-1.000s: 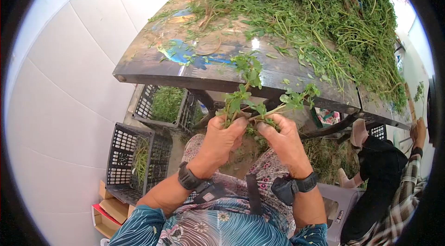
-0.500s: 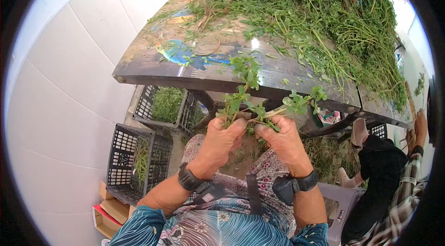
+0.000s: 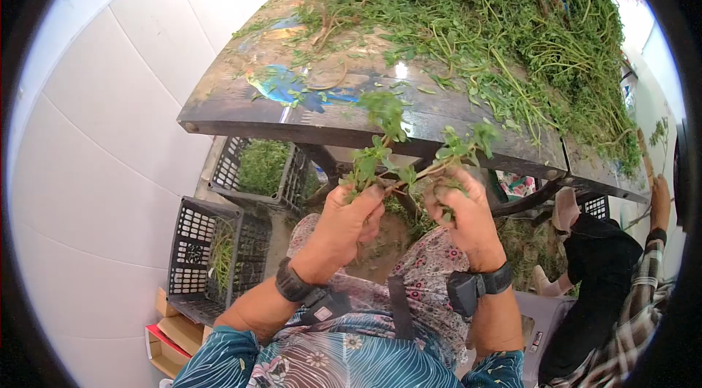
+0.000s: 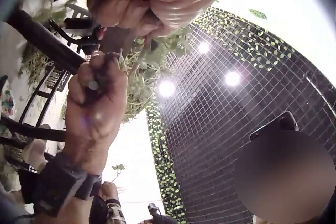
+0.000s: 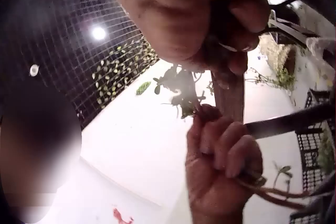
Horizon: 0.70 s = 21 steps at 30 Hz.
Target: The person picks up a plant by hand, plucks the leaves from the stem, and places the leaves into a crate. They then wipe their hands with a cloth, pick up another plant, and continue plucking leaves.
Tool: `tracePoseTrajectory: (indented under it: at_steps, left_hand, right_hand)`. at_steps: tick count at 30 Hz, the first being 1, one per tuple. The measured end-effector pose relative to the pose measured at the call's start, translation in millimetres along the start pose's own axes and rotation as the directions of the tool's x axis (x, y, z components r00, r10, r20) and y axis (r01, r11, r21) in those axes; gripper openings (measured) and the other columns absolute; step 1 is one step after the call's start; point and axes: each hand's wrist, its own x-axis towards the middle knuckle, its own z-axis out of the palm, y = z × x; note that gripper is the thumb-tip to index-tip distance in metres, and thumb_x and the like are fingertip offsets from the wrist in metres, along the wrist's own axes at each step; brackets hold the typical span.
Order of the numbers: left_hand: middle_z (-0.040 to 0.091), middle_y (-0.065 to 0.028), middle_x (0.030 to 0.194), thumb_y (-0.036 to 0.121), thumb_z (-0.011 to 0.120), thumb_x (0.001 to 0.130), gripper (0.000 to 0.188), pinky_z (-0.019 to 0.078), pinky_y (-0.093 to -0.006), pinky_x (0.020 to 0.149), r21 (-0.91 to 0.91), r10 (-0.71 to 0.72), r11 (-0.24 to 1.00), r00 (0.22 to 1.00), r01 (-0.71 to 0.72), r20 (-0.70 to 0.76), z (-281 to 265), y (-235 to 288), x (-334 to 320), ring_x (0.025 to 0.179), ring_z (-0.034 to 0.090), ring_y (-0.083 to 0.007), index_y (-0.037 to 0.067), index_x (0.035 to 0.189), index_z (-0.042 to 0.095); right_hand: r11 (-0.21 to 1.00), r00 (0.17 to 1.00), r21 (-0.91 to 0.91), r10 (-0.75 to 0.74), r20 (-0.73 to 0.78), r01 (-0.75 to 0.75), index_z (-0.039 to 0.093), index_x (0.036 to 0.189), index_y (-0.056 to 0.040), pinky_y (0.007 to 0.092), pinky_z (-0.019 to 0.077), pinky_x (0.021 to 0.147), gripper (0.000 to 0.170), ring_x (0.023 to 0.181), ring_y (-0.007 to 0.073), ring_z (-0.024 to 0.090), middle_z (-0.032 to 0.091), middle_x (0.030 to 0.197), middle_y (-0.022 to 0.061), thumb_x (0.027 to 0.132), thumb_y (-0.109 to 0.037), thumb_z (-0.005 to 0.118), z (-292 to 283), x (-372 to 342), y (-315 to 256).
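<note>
In the head view, the left hand [image 3: 345, 221] pinches a leafy sprig [image 3: 369, 161] whose leaves spread toward 12 and 2 o'clock from it, while the right hand [image 3: 468, 216], at its 3 o'clock, has curled fingers, grip indeterminable, with heaped greens [image 3: 504, 37] on the table [image 3: 234, 108] at 1 o'clock.

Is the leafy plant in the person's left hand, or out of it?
In: the head view shows the left hand gripping the leafy plant, which sticks out past the hand.
</note>
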Motion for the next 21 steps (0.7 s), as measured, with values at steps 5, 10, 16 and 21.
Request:
tracePoseTrajectory:
  at_steps: [5,10,16,21]
  left_hand:
    - [0.043,0.0039,0.057,0.017,0.053,0.087,0.01,0.0259,-0.0197,0.039,0.103,-0.032,0.994,0.997,0.025,0.068,-4.0,-9.1,5.6,0.044,0.036,-0.0045,0.008,0.091,0.053]
    - [0.051,0.0025,0.067,0.023,0.056,0.086,0.016,0.0289,-0.0183,0.039,0.155,-0.022,0.988,1.0,0.019,0.016,8.8,-2.6,0.5,0.05,0.042,-0.0042,0.007,0.086,0.055]
    - [0.051,0.0016,0.066,0.019,0.058,0.084,0.013,0.0296,-0.0186,0.039,0.093,0.002,0.996,0.999,-0.007,0.051,3.0,-10.2,3.6,0.05,0.043,-0.0046,0.006,0.084,0.056]
    - [0.045,0.0042,0.063,0.017,0.061,0.083,0.012,0.0292,-0.0191,0.039,0.103,-0.021,0.994,1.0,0.021,-0.003,0.4,-7.3,4.1,0.049,0.04,-0.0051,0.009,0.087,0.053]
  right_hand:
    - [0.95,0.987,0.28,-0.155,0.047,0.136,0.048,0.094,-0.0074,0.0185,0.0275,0.041,0.021,0.05,0.0069,0.041,0.046,0.066,-0.0002,0.082,-0.019,0.06,-1.1,1.6,-2.8]
    - [0.978,0.991,0.161,-0.127,-0.036,0.131,0.055,0.096,-0.0052,0.0177,0.0309,0.045,0.017,0.057,0.004,0.045,0.054,0.071,-0.0005,0.081,-0.012,0.058,3.6,6.2,-0.6]
    - [0.95,0.973,-0.216,-0.204,0.11,0.224,0.058,0.099,0.0,0.025,0.0444,0.067,0.024,0.075,0.0088,0.054,0.061,0.084,0.0033,0.079,-0.012,0.058,23.5,3.5,11.4]
    - [0.845,0.956,-0.446,-0.27,0.118,0.294,0.06,0.098,0.0001,0.0257,0.0449,0.068,0.024,0.075,0.0085,0.054,0.063,0.083,0.005,0.079,-0.013,0.056,24.0,5.1,11.5]
